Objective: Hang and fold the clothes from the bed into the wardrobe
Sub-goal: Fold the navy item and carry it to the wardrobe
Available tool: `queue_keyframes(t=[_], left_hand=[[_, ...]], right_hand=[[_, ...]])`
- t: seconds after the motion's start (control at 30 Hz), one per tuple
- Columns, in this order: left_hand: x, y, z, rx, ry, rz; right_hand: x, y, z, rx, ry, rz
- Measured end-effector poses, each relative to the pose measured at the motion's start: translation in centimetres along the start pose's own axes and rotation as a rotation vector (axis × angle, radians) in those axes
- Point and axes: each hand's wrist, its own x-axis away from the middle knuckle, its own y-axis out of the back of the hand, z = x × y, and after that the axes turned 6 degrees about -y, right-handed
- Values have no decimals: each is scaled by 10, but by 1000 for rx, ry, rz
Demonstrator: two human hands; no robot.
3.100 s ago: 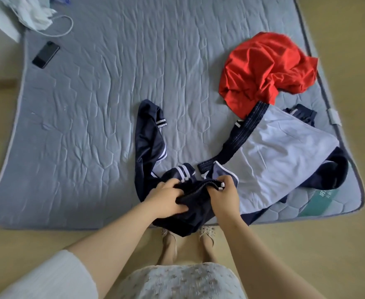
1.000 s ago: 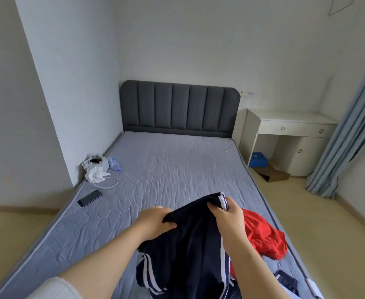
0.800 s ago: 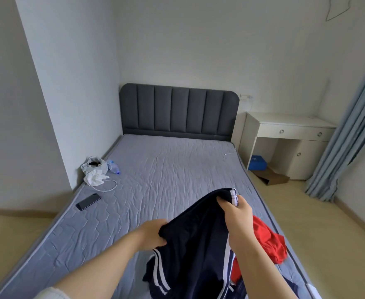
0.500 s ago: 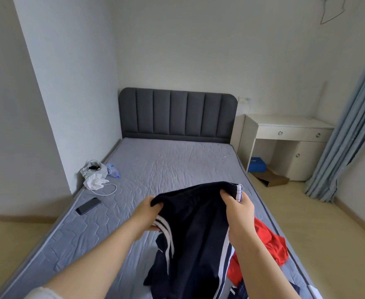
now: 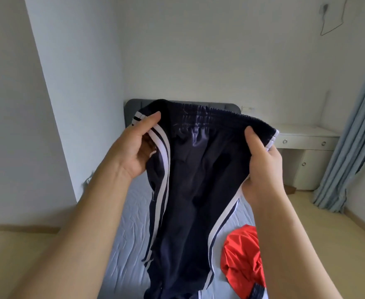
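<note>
Head view: both bare hands raised in front of the camera, holding a pair of navy track trousers (image 5: 190,169) up by the elastic waistband. Left hand (image 5: 134,149) in a closed grip on the left end of the waistband, thumb on the near side, fingers (image 5: 149,120) curled over the white side stripes. Right hand (image 5: 263,160) in a closed grip on the right end, thumb pressed on the near face of the dark fabric, the other fingers hidden behind the cloth. Waistband stretched roughly level between the two hands. Trouser legs hang down, white double stripes running along each outer seam; the lower part of the garment leaves the frame at the bottom edge, so contact with the bed cannot be judged. Bed (image 5: 130,234) below, grey quilted cover; dark padded headboard (image 5: 132,106) mostly hidden behind the trousers. Red garment (image 5: 242,262) lies crumpled on the bed to the right of the hanging legs, partly covered by the right forearm. White desk (image 5: 306,137) with drawers stands against the far wall, beside the bed. Blue-grey curtain (image 5: 354,134) hangs at the right edge.
</note>
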Motion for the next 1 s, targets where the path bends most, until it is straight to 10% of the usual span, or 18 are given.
queue_keyframes(t=[0.77,1.0], left_hand=[[43,96,54,-133,188,-186],[52,129,82,-1089,107,123]], right_hand=[[16,71,-52,110,-672,103],[21,92,-72,342,-549,53]])
